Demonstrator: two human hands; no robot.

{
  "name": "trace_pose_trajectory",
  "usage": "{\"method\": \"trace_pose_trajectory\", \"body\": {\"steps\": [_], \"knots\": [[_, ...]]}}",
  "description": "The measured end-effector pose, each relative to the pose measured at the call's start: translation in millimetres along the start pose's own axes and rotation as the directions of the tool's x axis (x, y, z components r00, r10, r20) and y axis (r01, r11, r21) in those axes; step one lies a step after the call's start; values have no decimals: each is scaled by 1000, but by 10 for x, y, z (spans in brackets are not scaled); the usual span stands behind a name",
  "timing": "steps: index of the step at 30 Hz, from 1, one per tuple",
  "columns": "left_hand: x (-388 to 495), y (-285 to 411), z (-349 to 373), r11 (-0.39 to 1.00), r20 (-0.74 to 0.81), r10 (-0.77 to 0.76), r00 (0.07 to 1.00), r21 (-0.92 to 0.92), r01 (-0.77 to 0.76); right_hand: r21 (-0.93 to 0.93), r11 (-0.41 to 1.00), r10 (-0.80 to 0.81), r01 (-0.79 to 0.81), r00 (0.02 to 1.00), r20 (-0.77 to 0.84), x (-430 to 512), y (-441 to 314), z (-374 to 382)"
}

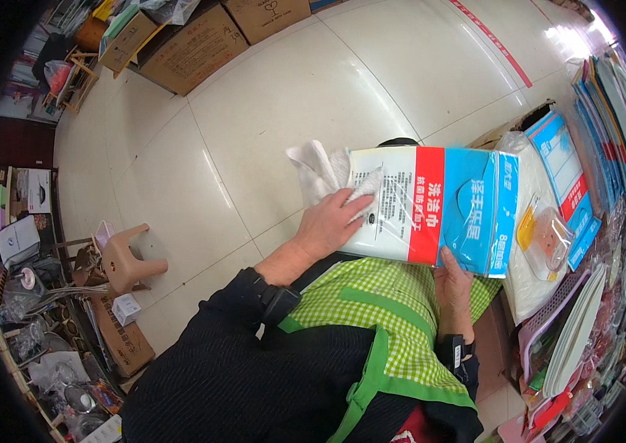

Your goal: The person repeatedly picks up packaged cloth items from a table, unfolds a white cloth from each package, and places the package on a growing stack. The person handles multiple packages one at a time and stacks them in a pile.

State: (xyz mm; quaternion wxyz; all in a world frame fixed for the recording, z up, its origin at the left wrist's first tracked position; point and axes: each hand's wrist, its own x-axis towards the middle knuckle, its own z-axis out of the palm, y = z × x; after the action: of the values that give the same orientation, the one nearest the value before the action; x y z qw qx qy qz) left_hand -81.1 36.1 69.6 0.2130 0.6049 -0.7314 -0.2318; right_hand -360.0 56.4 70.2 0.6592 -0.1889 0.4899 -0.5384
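Note:
My left hand (330,222) presses a crumpled white cloth (318,169) onto the pale end of a plastic-wrapped cleaning cloth package (429,205). The package is white, red and blue, bears printed writing, and lies above my lap. My right hand (455,279) grips its lower edge near the blue end, with the thumb on top and the other fingers partly hidden. Below the package is a green-and-white checked apron (368,293) over dark clothing. Both my wrists wear black bands.
At the right stand stacked flat packages (603,127), a small clear-wrapped item (548,241) and a lilac plastic basket (548,326). A tan plastic stool (127,257) is on the tiled floor at left, near crowded shelves. Cardboard boxes (193,50) line the top.

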Motion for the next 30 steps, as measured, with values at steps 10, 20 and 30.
{"method": "trace_pose_trajectory", "body": {"steps": [10,20,30], "knots": [[-433,-1261,-24,444,501,-396,769,-628,639,72,997,38,-30,992,-117,25,75,-165],[-114,-770,-143,219,567,-241,788,-759,613,67,997,49,-43,994,-101,3,132,-258],[-111,-81,-751,660,98,-144,985,-732,169,198,975,118,-101,990,-75,28,69,-198]]}}
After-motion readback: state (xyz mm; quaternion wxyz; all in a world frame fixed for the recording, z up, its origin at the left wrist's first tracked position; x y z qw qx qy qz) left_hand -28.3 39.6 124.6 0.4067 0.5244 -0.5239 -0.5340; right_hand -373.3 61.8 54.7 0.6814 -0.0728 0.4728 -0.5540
